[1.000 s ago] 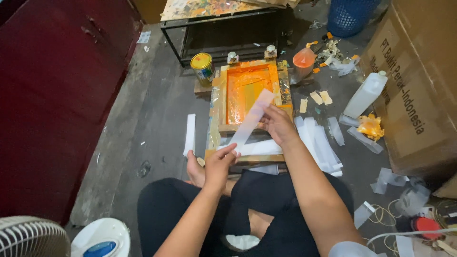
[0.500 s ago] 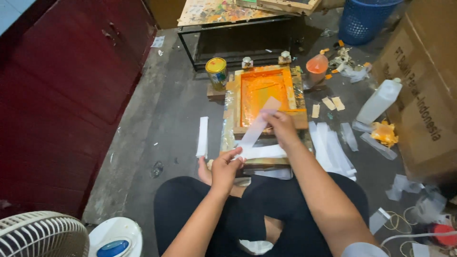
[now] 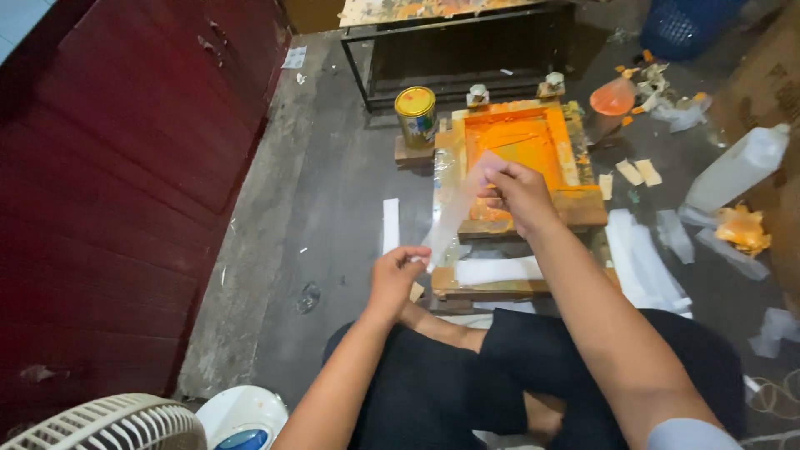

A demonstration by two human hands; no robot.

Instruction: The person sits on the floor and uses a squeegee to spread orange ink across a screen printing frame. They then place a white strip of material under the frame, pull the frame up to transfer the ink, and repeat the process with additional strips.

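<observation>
Between hands: translucent strip (image 3: pixel 457 212), apparently pinched at both ends.

frame (image 3: pixel 523 150): on board (image 3: pixel 500 287), in front of person's knees
tin can (image 3: pixel 416 117): just left of frame, far end
strip (image 3: pixel 457 212): betw. left hand (image 3: pixel 398 275) & right hand (image 3: pixel 521 192), over frame's near-left corner
bottle (image 3: pixel 737 167): well right of frame
fan (image 3: pixel 108 425): near-left corner, beside person
table (image 3: pixel 442 25): behind frame
</observation>
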